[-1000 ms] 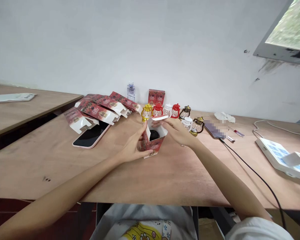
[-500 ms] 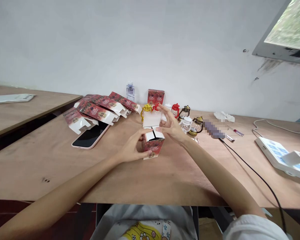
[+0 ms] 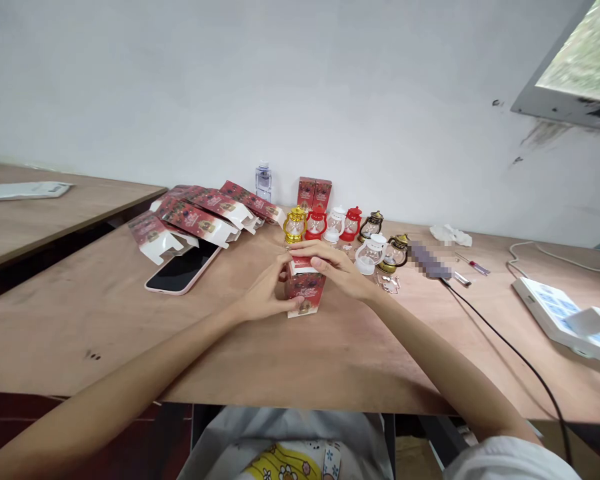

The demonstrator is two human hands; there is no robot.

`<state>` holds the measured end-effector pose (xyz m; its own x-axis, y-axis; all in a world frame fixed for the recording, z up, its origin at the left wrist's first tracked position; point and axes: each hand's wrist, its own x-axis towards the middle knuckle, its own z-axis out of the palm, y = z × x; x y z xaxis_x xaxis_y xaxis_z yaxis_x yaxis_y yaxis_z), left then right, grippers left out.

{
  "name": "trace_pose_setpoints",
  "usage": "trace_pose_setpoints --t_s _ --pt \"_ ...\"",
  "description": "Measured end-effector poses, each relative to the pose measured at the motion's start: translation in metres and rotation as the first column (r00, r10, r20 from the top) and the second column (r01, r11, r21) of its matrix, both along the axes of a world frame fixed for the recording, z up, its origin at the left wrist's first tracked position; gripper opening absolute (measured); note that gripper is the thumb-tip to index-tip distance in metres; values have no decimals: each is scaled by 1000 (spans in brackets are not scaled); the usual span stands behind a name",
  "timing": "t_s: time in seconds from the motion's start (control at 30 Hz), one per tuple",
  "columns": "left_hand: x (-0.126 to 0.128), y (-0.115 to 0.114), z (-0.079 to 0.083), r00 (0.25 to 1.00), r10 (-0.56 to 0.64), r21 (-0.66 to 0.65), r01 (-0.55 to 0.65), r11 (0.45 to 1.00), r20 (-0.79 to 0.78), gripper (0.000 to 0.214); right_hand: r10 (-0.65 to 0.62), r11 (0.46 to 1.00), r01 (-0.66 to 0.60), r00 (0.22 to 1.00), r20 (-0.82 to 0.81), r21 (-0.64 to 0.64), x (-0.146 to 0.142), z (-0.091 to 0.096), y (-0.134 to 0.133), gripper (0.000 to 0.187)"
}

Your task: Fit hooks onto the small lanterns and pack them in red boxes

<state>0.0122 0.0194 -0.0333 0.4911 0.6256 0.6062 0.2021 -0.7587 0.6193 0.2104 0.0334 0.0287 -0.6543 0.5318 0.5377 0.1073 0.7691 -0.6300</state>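
A small red printed gift box [image 3: 307, 290] stands upright on the wooden table in front of me. My left hand [image 3: 263, 292] is wrapped round its left side, thumb at the front. On top, the fingers of my right hand [image 3: 339, 270] lie over the lid flap, with the thumb at its front edge. The lid is almost down, a white strip still showing beneath it. Just behind are several miniature lanterns: a gold lantern [image 3: 295, 227], a red lantern [image 3: 316, 225], a white lantern [image 3: 370, 255] and a bronze lantern [image 3: 394, 256] among them.
Flattened red cartons [image 3: 195, 220] overlap a phone [image 3: 183, 272] on the left. Two finished-looking boxes [image 3: 314, 193] and a clear bottle [image 3: 263, 181] stand by the wall. Rightward lie a screwdriver [image 3: 477, 267], crumpled tissue [image 3: 450, 234], a black cable [image 3: 500, 347] and a power strip [image 3: 565, 313].
The box's raised white lid flap has folded down over the top. My right hand has lowered onto it, uncovering the lanterns behind. My left hand keeps its hold.
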Motion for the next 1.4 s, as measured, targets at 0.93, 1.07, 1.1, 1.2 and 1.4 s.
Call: trace_pose_setpoints --t_s 0.93,1.07,1.1,1.2,1.4 --pt "-5 6 -13 973 17 -251 -76 965 -230 89 -301 917 228 934 193 328 43 51 16 73" --pt "-8 4 -12 888 163 -204 -271 941 -429 66 -642 707 551 763 76 442 70 103 86 76" --pt "-9 3 -12 879 170 -181 -274 944 -446 60 -705 647 599 706 69 472 75 111 109 72" --pt "-9 1 -12 865 157 -122 -242 963 -476 42 -831 521 686 542 121 507 80 118 173 61" --pt "-10 0 -12 837 151 -109 -242 964 -526 38 -862 450 835 313 399 316 71 90 258 69"
